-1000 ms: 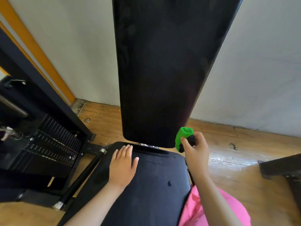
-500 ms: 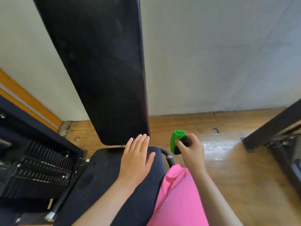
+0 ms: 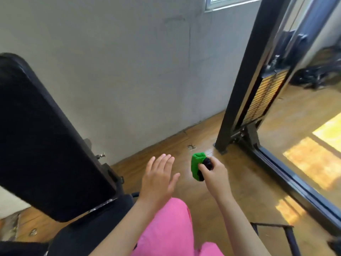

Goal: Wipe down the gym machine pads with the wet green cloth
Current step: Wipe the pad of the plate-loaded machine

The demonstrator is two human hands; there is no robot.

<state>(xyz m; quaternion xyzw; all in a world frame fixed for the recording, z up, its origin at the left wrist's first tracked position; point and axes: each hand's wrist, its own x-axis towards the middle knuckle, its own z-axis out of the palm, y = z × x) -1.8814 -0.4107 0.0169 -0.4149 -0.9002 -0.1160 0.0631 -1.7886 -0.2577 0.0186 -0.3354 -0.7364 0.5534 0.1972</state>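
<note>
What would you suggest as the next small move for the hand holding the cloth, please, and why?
Probably bring the right hand leftward until the cloth meets the back pad. The cloth is bunched in that hand over the floor, touching no pad, and the left hand hovers open, holding nothing.

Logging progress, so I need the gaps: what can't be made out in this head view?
Head view only:
- Back pad: left part cut off by the frame edge; wiped or not, cannot tell.
- Seat pad: largely hidden by pink clothing and the bottom edge.
- Cloth: bunched in the right hand; wetness not visible, black bit unidentifiable.
- Weight stack: motion-blurred.
</note>
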